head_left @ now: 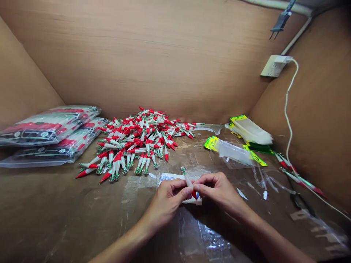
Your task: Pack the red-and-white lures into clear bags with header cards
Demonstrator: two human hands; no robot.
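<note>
Between my two hands is one squid jig [187, 179], a slim white lure with a red end and a crown of small hooks at its upper tip. It tilts, hooks up and away from me. My left hand [173, 191] pinches its body between thumb and fingers. With thumb and fingertips together, my right hand [212, 186] meets the jig near its red part; the fingers hide that spot. Beneath the hands lies a white card [168, 177] with blue writing, partly covered. Beyond them is a big heap of similar red and white squid jigs [145, 133].
Filled clear packs [41, 128] are stacked at left. Clear bags with yellow-green headers [236, 153] lie at right, near another bag stack [252, 129]. Dark-handled scissors [297, 199], a few loose jigs [290, 175] and a white cable [286, 113] are farther right. A plug [280, 22] hangs above.
</note>
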